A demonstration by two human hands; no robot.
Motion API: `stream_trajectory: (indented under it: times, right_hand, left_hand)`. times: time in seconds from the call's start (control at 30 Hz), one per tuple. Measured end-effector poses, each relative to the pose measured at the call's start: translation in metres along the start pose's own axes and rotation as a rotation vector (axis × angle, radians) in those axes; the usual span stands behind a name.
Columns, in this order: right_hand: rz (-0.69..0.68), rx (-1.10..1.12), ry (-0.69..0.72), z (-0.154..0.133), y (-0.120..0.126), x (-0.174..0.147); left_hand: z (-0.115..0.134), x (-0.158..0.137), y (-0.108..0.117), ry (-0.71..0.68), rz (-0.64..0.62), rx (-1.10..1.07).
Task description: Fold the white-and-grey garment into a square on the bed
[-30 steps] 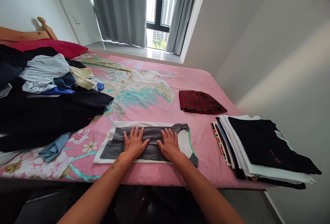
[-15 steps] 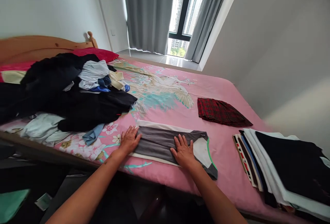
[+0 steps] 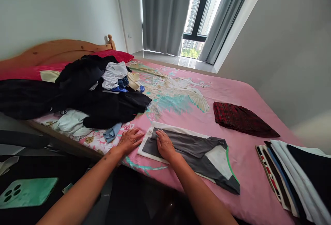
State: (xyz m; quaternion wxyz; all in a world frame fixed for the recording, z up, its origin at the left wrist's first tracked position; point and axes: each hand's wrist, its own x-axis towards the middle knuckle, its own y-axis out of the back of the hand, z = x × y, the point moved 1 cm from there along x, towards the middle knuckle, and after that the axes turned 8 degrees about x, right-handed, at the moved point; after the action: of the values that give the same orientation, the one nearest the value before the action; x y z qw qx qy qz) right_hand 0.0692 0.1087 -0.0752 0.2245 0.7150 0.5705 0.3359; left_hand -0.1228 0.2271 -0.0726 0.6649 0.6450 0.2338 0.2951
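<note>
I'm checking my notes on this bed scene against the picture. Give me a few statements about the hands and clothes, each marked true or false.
1. The right hand lies flat on the grey and white garment. True.
2. The left hand grips the red plaid cloth. False: it rests by the garment's left edge, far from that cloth.
3. A folded stack sits at the right. True.
4. The unfolded pile lies right of the garment. False: it lies left.
</note>
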Motion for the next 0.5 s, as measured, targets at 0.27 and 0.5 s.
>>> stream_trajectory:
  times: [0.27,0.5]
  right_hand:
    - [0.04,-0.109,-0.035,0.009,-0.023,-0.002]
    - [0.043,-0.189,-0.017,0.009,-0.027,-0.003]
  left_hand:
    - [0.01,0.011,-0.001,0.018,0.12,-0.025]
    - [0.024,0.001,-0.007,0.014,0.074,-0.04]
